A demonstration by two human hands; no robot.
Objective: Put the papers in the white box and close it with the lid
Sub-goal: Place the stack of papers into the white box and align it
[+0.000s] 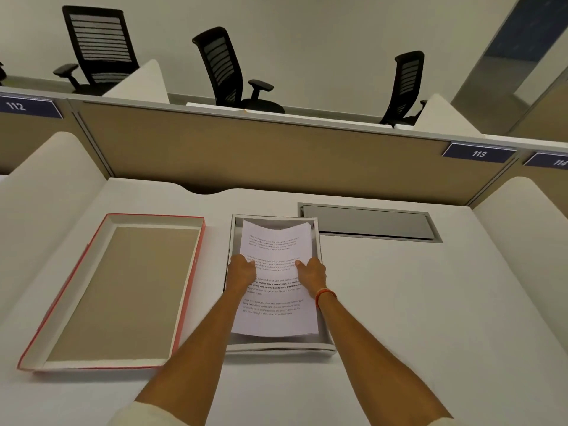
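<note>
While both hands grip the papers point(276, 272) at mid-length, the stack sits over the white box point(326, 345), apparently partway in. Left hand point(241, 272) holds the left edge, right hand point(313, 272) the right edge; thumbs lie on top of the sheets, remaining fingers are hidden underneath, so both are closed on the stack rather than spread wide. Symmetric side grip makes sense: it keeps the sheets squared and lets them be lowered flat between the box walls.

Far end of the stack curls up against or just above the far wall; can't tell if it touches. Near end looks lower, inside the near wall. Sheets bow a little between the hands, so they're likely not fully seated yet.

Lid point(123, 290), red-edged, lies upside down on the desk point(430, 302) just left of the box, clear of it, cavity up. Placement keeps it out of the loading path but within easy reach of the left hand.

Judgement: first step nearly done, closing not started. Next: release, flatten the far edge, then flip the lid and fit it. Risk: the curled far edge catching under the lid rim.

Orange band point(325, 293) on the right wrist. Grey cable hatch point(368, 224) sits far right on the desk, irrelevant.
</note>
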